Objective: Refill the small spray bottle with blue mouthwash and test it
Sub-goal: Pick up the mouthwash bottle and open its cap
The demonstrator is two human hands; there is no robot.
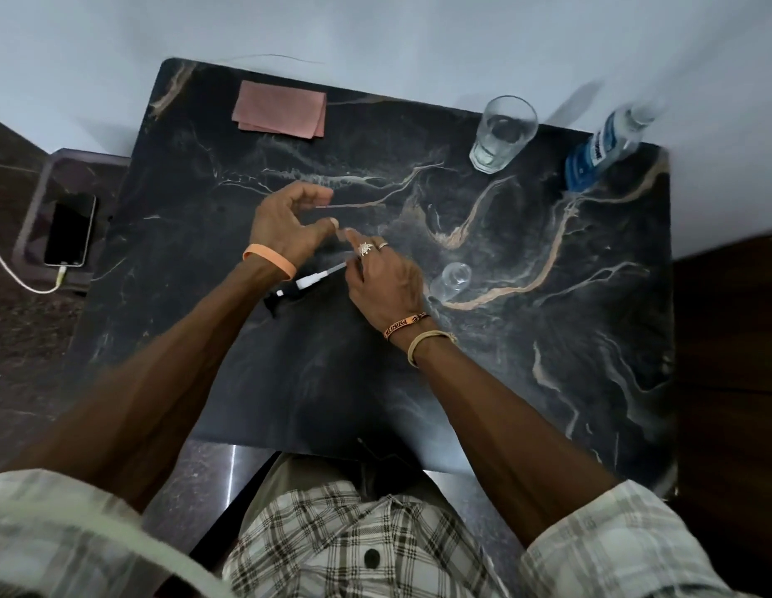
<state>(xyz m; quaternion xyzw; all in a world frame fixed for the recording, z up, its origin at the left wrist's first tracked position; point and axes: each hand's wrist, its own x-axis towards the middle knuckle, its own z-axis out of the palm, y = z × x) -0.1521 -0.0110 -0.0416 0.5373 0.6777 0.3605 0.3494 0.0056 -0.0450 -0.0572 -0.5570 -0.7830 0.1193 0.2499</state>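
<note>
The spray pump (pixel 308 281), white collar with a black head and a thin dip tube, lies on the black marble table (pixel 526 347) below my left wrist. My right hand (pixel 386 280) pinches the free end of that tube. My left hand (pixel 287 220) hovers just beyond it, fingers curved in a loose arc, with nothing visible between them; its thumb tip meets my right index finger. The small clear spray bottle (pixel 451 279) lies on its side, uncapped, right of my right hand. The blue mouthwash bottle (pixel 602 146) stands at the far right corner.
A clear drinking glass (pixel 503 132) stands left of the mouthwash bottle. A folded pink cloth (pixel 280 109) lies at the far left of the table. A phone (pixel 70 228) on a charging cable rests on a low stool left of the table.
</note>
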